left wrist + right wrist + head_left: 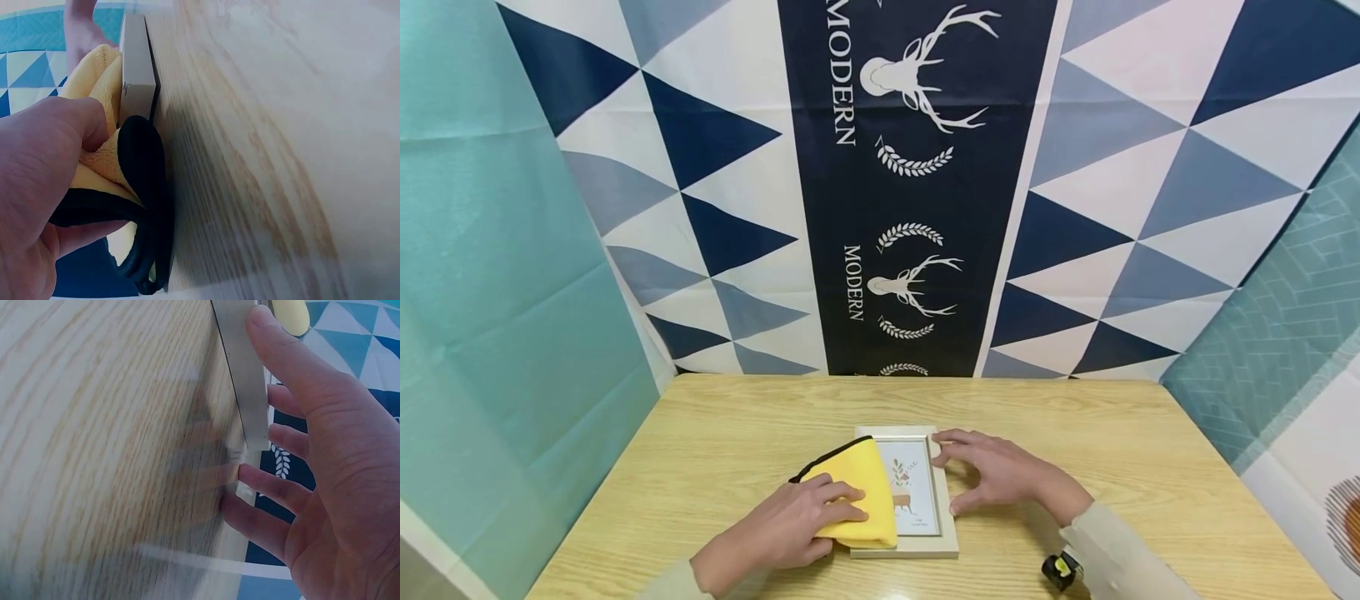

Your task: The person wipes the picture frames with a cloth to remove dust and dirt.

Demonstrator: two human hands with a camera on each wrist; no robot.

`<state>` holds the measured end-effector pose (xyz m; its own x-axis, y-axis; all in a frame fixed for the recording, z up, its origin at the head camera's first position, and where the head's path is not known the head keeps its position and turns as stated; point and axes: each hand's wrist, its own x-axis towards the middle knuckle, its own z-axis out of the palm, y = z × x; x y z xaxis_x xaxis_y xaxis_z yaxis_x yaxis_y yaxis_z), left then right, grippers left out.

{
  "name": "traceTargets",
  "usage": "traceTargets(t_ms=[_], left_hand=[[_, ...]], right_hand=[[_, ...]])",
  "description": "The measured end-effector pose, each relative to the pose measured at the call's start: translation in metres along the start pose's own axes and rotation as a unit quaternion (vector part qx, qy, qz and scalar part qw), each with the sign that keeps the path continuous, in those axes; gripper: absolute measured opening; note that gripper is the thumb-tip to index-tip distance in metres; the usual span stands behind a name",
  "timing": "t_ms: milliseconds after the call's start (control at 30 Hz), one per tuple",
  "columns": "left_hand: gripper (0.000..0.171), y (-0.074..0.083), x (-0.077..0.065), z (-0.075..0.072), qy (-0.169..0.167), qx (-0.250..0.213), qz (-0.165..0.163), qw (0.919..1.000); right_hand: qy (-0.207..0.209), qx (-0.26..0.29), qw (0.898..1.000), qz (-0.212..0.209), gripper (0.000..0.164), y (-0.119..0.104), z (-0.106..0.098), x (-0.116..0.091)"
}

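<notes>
My left hand (805, 518) holds a folded yellow cloth (859, 483) with black edging, laid over the left part of a picture frame (946, 546). In the left wrist view, the cloth (100, 159) is bunched between thumb and fingers beside the frame's pale side (138, 69). The frame lies flat, and its print of a plant and a brown animal-like figure is partly covered by the cloth. My right hand (1000, 471) touches the frame's right border with spread, slightly bent fingers. In the right wrist view, its thumb (275, 328) rests against the frame's side (244, 369).
Everything lies on a light wood-grain table (737, 433). Behind it hangs a patterned cloth (917, 192) with deer heads and triangles. A teal sheet (512, 275) borders the left side. A small black and yellow object (1060, 570) sits by the right cuff.
</notes>
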<state>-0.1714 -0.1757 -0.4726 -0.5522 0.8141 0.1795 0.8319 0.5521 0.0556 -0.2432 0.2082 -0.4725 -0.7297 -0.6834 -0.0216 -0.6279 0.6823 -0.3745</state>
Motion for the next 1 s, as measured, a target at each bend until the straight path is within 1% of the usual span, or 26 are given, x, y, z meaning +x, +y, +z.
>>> traceTargets(t_ms=[67,167,300,400,600,733,833,1000], left_hand=[[0.052,0.000,0.000,0.001,0.008,-0.002,0.005,1.0000],[0.051,0.000,0.000,0.003,0.011,-0.004,-0.002,0.9999],[0.049,0.000,0.003,0.003,-0.005,-0.013,-0.023,0.9996],[0.048,-0.001,0.005,0.003,-0.019,-0.019,-0.034,0.9991],[0.051,-0.006,0.012,-0.002,-0.042,-0.017,-0.042,0.9981],[0.050,-0.010,0.015,-0.005,-0.053,-0.027,-0.048,0.9971],[0.051,-0.014,0.018,-0.005,-0.053,-0.032,-0.051,0.9968],[0.053,-0.023,0.024,-0.004,-0.043,-0.022,-0.044,0.9979]], right_hand=[[0.001,0.003,1.000,-0.004,0.068,0.000,0.000,0.000],[0.005,0.002,1.000,-0.012,0.068,0.000,0.000,0.000],[0.007,-0.003,1.000,-0.018,0.068,0.000,0.000,0.001],[0.004,-0.002,1.000,-0.014,0.068,0.001,0.000,0.001],[0.001,0.001,1.000,-0.015,0.066,0.000,-0.001,0.001],[0.000,-0.002,1.000,-0.018,0.065,0.000,-0.003,0.001],[-0.001,-0.006,1.000,-0.021,0.064,0.000,-0.003,0.002],[-0.003,-0.005,1.000,-0.019,0.064,0.000,-0.003,0.002]])
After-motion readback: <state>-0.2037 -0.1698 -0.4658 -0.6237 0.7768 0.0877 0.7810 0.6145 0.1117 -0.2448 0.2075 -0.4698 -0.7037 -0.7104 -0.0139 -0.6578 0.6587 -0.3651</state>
